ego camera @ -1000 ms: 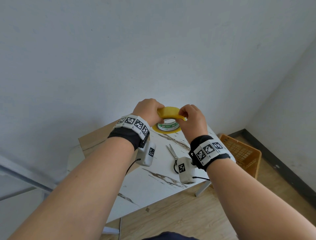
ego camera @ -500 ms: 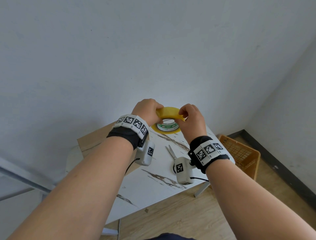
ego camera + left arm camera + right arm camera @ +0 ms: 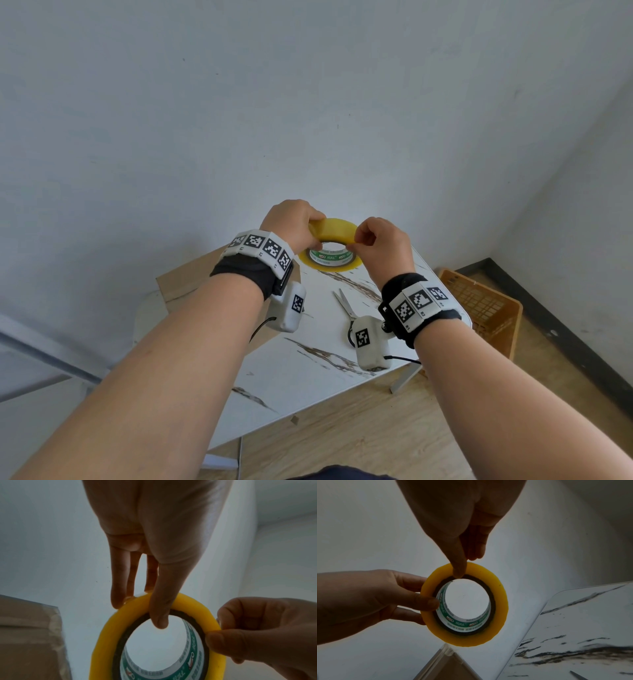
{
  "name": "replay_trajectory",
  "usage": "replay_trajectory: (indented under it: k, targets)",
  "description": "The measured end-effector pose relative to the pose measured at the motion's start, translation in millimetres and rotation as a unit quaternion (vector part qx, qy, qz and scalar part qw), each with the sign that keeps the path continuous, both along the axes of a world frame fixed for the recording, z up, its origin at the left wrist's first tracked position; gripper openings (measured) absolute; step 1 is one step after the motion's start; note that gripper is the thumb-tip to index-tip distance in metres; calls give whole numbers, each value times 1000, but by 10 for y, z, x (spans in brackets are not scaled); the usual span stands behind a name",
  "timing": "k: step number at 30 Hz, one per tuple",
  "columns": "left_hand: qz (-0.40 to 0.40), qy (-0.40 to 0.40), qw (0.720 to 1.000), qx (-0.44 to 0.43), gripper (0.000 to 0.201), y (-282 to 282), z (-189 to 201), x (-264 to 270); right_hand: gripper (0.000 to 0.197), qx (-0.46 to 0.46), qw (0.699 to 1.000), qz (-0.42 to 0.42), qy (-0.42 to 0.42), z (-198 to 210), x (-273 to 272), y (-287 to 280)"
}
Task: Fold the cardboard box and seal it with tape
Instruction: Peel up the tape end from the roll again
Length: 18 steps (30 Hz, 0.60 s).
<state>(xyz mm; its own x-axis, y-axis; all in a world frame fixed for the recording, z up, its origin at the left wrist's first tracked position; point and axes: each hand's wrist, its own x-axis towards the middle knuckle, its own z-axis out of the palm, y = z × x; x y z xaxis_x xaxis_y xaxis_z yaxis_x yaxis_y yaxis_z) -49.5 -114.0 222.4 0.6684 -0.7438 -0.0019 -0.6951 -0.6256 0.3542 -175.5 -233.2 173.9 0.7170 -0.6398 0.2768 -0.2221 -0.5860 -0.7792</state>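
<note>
A yellow tape roll [image 3: 337,231] with a green-printed core is held up above the far end of the table. My left hand [image 3: 313,236] grips its left side, with the thumb [image 3: 159,616] over the rim into the core and the fingers [image 3: 120,595] on the outer face. My right hand [image 3: 354,241] pinches the roll's rim [image 3: 498,601] between thumb [image 3: 458,568] and fingertips. The brown cardboard box [image 3: 185,277] lies at the table's far left, mostly hidden by my left forearm; its taped edge [image 3: 54,628] shows in the left wrist view.
Scissors [image 3: 346,305] lie on the white marble-patterned table [image 3: 308,370] below my right wrist. An orange plastic crate [image 3: 479,305] stands on the wooden floor right of the table. A pale wall is close behind.
Both hands stay on the tape roll at nearly the same spot. The right fingertips have shifted slightly along its rim.
</note>
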Motion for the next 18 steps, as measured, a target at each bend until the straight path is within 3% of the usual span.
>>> replay_trajectory:
  k: [8, 18]
  targets:
    - [14, 32, 999, -20, 61, 16, -94, 45, 19, 25, 1000, -13, -10, -8, 4, 42]
    - [36, 78, 993, -81, 59, 16, -172, 82, 28, -19, 999, 7, -26, 60, 13, 21]
